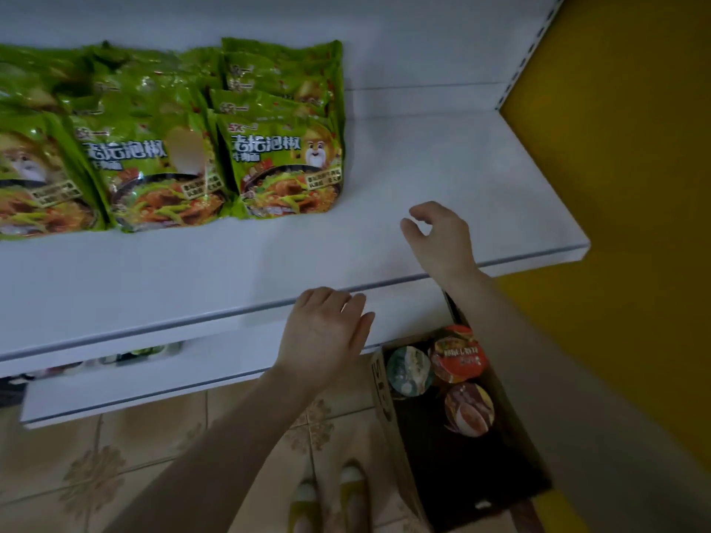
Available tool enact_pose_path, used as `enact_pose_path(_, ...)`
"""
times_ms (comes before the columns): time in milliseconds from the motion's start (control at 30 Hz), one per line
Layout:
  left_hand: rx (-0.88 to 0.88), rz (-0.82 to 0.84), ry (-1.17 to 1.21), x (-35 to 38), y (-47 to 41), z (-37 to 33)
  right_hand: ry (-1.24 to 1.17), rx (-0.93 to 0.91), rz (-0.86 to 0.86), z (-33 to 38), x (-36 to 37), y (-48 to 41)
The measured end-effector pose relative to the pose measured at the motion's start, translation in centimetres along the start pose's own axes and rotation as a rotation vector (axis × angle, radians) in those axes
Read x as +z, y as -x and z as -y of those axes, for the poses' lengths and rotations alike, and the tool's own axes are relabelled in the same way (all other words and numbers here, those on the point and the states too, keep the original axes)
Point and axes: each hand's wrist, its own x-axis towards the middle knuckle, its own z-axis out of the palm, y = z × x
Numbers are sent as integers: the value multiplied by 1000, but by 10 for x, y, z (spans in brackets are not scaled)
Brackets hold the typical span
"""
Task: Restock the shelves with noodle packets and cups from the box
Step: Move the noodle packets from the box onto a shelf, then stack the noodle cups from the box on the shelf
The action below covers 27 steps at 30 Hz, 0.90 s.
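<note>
Green noodle packets [284, 148] lie in overlapping rows on the left half of the white shelf [481, 167]. Right hand [442, 236] hovers over the bare right part of the shelf, fingers loosely curled, holding nothing, just right of the nearest packet and apart from it. Left hand [327, 332] is at the shelf's front edge, fingers straight and close together, also empty. Cardboard box [386, 421] sits on the tiled floor [154, 455] below the right forearm; three noodle cups [458, 355] show inside, near neither palm.
</note>
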Motion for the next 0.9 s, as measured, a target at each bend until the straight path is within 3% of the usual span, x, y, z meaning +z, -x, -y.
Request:
enact_pose_path(233,255,73,117,22,3,-61,76,216,-117,-66,-60,60)
enact_pose_path(433,404,258,112,60,20,-111,168,442,-156,-142,-98,127)
enact_pose_path(900,470,571,30,161,67,-176,66,809,-11,-307,-72,224)
